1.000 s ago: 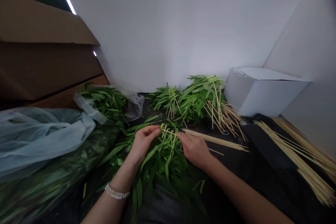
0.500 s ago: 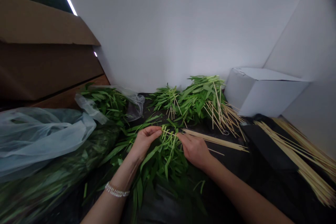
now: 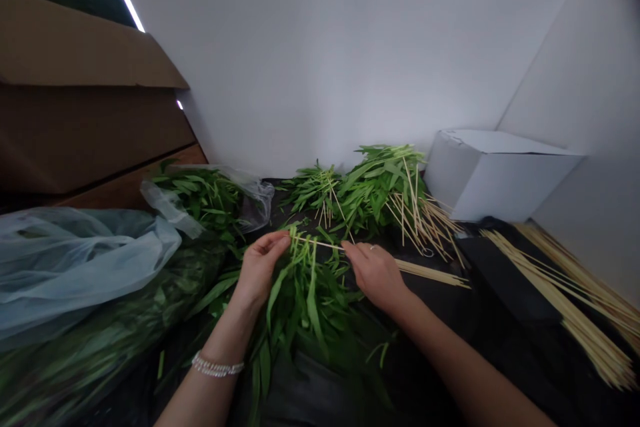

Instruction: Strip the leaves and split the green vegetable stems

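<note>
Between my hands runs a thin bamboo skewer [image 3: 325, 245], nearly level, with the stems of leafy greens [image 3: 303, 280] threaded on its left part. My left hand [image 3: 260, 265] is closed in a pinch at the stems by the skewer's left end. My right hand [image 3: 377, 275] grips the skewer farther right, its fingertips closed on the bare stick. The long leaves hang down from the skewer over the dark surface. Whether my left fingertips hold the stick itself or only the stems cannot be made out.
Skewered greens [image 3: 385, 180] lie piled at the back. Loose skewers [image 3: 433, 272] sit right of my right hand, more skewers [image 3: 565, 300] at far right. A white box [image 3: 505, 173], a cardboard box [image 3: 90, 127], a plastic bag [image 3: 80, 260] and bagged greens [image 3: 200, 193] surround the workspace.
My left hand has moved left with the stems, and the hands are farther apart. A longer bare stretch of skewer shows between the greens and my right hand.
</note>
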`<act>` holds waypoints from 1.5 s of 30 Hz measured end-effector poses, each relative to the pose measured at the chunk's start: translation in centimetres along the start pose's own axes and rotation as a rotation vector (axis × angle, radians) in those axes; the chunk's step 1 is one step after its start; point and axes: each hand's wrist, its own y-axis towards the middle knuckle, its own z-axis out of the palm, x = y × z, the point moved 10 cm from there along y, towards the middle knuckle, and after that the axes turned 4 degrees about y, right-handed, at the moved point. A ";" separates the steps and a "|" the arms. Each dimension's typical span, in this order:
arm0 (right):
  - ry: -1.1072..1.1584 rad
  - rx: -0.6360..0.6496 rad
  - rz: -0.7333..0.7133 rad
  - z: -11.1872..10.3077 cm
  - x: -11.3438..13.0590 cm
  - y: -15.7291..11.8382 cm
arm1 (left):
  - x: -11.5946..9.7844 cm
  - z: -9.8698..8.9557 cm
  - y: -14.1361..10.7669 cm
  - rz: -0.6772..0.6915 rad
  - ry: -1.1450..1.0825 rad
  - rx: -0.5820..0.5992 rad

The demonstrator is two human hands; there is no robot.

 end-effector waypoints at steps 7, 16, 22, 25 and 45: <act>0.257 0.033 0.279 0.9 -3.4 -0.4 | -2.2 -3.6 0.8 0.133 -0.048 -0.197; 0.576 -0.048 0.424 1.6 -4.1 -0.9 | -7.5 -0.7 -0.9 0.221 0.319 0.013; 0.574 -0.053 0.444 1.7 -4.5 -1.0 | -5.8 5.3 -4.4 0.044 0.629 0.678; 0.568 -0.052 0.440 1.9 -4.5 -1.0 | -4.7 5.7 -4.9 0.008 0.640 0.719; 0.495 -0.094 0.318 0.2 -2.0 -0.5 | -1.7 11.7 2.8 0.129 0.249 0.178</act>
